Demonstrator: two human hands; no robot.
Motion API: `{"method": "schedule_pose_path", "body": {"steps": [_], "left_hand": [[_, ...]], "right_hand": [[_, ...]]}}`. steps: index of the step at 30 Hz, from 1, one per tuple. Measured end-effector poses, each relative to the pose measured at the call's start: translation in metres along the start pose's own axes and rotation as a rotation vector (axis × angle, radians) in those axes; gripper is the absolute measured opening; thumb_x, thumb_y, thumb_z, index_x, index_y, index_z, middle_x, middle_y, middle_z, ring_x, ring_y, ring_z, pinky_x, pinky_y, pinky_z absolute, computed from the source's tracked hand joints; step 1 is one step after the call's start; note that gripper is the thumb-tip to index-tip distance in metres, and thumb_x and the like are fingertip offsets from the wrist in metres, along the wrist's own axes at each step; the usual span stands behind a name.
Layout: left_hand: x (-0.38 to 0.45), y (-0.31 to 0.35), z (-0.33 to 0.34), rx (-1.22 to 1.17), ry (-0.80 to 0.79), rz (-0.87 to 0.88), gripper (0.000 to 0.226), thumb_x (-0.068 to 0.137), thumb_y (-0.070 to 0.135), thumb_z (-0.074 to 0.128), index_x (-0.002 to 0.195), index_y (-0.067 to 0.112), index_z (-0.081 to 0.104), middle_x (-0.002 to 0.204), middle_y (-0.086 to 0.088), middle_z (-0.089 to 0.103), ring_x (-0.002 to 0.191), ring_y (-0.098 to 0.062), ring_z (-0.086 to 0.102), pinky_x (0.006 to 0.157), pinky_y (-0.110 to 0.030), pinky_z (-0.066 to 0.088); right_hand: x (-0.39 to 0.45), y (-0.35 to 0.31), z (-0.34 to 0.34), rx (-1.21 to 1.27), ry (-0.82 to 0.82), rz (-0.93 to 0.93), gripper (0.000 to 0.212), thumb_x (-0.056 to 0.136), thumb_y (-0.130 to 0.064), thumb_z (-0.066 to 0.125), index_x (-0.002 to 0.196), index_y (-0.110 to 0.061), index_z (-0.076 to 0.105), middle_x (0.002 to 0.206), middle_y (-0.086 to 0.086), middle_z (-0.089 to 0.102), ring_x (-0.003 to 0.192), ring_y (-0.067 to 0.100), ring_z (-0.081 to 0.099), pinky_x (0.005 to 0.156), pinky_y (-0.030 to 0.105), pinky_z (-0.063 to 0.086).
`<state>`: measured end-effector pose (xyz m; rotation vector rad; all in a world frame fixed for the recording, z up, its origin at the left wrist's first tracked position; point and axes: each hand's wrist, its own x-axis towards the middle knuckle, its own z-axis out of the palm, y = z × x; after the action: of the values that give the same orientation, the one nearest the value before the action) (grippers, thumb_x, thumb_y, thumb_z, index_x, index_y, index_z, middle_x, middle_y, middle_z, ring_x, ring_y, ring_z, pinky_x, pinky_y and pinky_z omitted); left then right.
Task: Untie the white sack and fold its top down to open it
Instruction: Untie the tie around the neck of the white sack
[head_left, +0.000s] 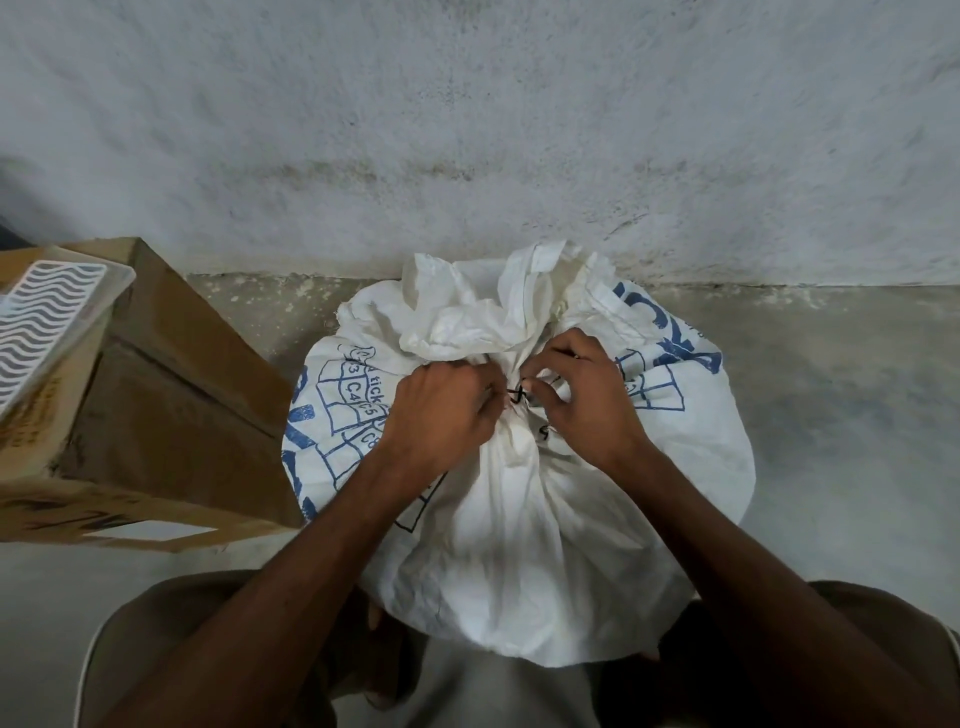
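A full white sack (524, 519) with blue print stands on the floor in front of me, against the wall. Its neck is bunched and bound by a thin black tie (515, 399), and the loose top (498, 306) flares above. My left hand (441, 410) pinches the tie from the left with curled fingers. From the right, my right hand (582, 395) pinches the tie at the knot between fingertips and thumb. Both hands meet at the neck, and most of the knot is hidden under the fingers.
A brown cardboard box (171, 395) stands close on the left, with a clear plastic container (47, 322) with a wavy-patterned lid on top. A rough white wall (467, 130) rises right behind the sack. Bare concrete floor (841, 415) lies to the right.
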<state>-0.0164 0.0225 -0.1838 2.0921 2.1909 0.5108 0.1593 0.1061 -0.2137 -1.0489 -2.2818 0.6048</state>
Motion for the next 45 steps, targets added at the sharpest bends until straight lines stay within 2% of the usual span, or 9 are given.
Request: {"method": "schedule_pose_path", "body": {"steps": [4, 9, 13, 17, 20, 24, 30, 37, 45], "left_hand": [[0.003, 0.008, 0.002, 0.063, 0.015, -0.073, 0.021, 0.089, 0.047, 0.061, 0.101, 0.035, 0.074, 0.087, 0.001, 0.075, 0.08, -0.027, 0.07, 0.065, -0.031, 0.047], [0.003, 0.021, 0.005, 0.055, -0.067, -0.143, 0.02, 0.092, 0.035, 0.059, 0.108, 0.031, 0.07, 0.097, -0.006, 0.074, 0.091, -0.034, 0.067, 0.077, -0.039, 0.052], [-0.007, 0.021, 0.012, 0.082, -0.06, -0.107, 0.023, 0.098, 0.037, 0.052, 0.107, 0.027, 0.07, 0.096, -0.005, 0.074, 0.088, -0.033, 0.068, 0.075, -0.039, 0.054], [-0.008, 0.017, 0.02, 0.085, -0.016, -0.136, 0.025, 0.1, 0.041, 0.048, 0.106, 0.029, 0.07, 0.091, -0.006, 0.074, 0.084, -0.033, 0.069, 0.07, -0.038, 0.053], [-0.004, 0.017, 0.021, 0.076, -0.072, -0.105, 0.024, 0.097, 0.043, 0.053, 0.107, 0.03, 0.072, 0.092, -0.005, 0.075, 0.086, -0.031, 0.069, 0.073, -0.038, 0.054], [0.004, 0.01, 0.022, 0.088, -0.162, -0.013, 0.025, 0.09, 0.047, 0.061, 0.108, 0.034, 0.071, 0.101, 0.0, 0.074, 0.095, -0.026, 0.068, 0.076, -0.036, 0.053], [0.015, 0.011, 0.019, 0.159, -0.19, 0.087, 0.019, 0.089, 0.03, 0.06, 0.104, 0.019, 0.065, 0.099, -0.005, 0.072, 0.091, -0.03, 0.068, 0.07, -0.04, 0.055], [0.014, 0.009, 0.019, 0.062, -0.141, 0.007, 0.021, 0.092, 0.033, 0.057, 0.11, 0.03, 0.069, 0.106, 0.0, 0.073, 0.1, -0.026, 0.068, 0.078, -0.037, 0.055], [0.016, 0.004, 0.011, -0.014, -0.224, 0.008, 0.014, 0.088, 0.029, 0.06, 0.1, 0.03, 0.067, 0.106, 0.003, 0.072, 0.099, -0.023, 0.068, 0.078, -0.037, 0.055]], "right_hand": [[0.001, -0.002, 0.001, -0.001, -0.035, 0.034, 0.008, 0.089, -0.017, 0.074, 0.096, -0.018, 0.073, 0.106, -0.004, 0.056, 0.104, 0.016, 0.052, 0.086, 0.026, 0.047], [-0.002, -0.004, 0.003, -0.062, -0.107, 0.064, 0.011, 0.09, -0.014, 0.067, 0.1, -0.02, 0.07, 0.113, -0.006, 0.056, 0.103, 0.017, 0.057, 0.079, 0.038, 0.055], [-0.007, -0.005, 0.001, -0.189, -0.15, 0.006, 0.01, 0.091, -0.019, 0.06, 0.1, -0.021, 0.063, 0.12, -0.005, 0.052, 0.102, 0.021, 0.06, 0.071, 0.043, 0.058], [-0.011, -0.008, 0.001, -0.209, -0.167, 0.047, 0.005, 0.093, -0.023, 0.058, 0.097, -0.022, 0.061, 0.123, -0.007, 0.052, 0.095, 0.022, 0.063, 0.071, 0.04, 0.056], [-0.012, -0.007, 0.001, -0.175, -0.174, 0.129, 0.004, 0.093, -0.02, 0.062, 0.091, -0.022, 0.065, 0.113, -0.007, 0.056, 0.093, 0.023, 0.064, 0.073, 0.04, 0.054], [-0.015, -0.009, 0.006, -0.247, -0.217, 0.158, 0.013, 0.094, -0.023, 0.062, 0.097, -0.02, 0.074, 0.123, -0.003, 0.06, 0.096, 0.026, 0.066, 0.077, 0.04, 0.055], [-0.009, -0.011, 0.006, -0.258, -0.189, 0.153, 0.016, 0.093, -0.023, 0.06, 0.106, -0.021, 0.07, 0.126, -0.006, 0.059, 0.097, 0.026, 0.067, 0.074, 0.043, 0.056], [-0.003, -0.007, -0.005, -0.189, -0.181, 0.204, 0.007, 0.089, -0.034, 0.069, 0.091, -0.029, 0.074, 0.108, -0.013, 0.061, 0.097, 0.013, 0.063, 0.072, 0.035, 0.05], [-0.006, -0.011, -0.002, -0.268, -0.206, 0.13, 0.01, 0.095, -0.03, 0.06, 0.098, -0.026, 0.069, 0.113, -0.01, 0.057, 0.093, 0.024, 0.067, 0.069, 0.036, 0.05]]}}
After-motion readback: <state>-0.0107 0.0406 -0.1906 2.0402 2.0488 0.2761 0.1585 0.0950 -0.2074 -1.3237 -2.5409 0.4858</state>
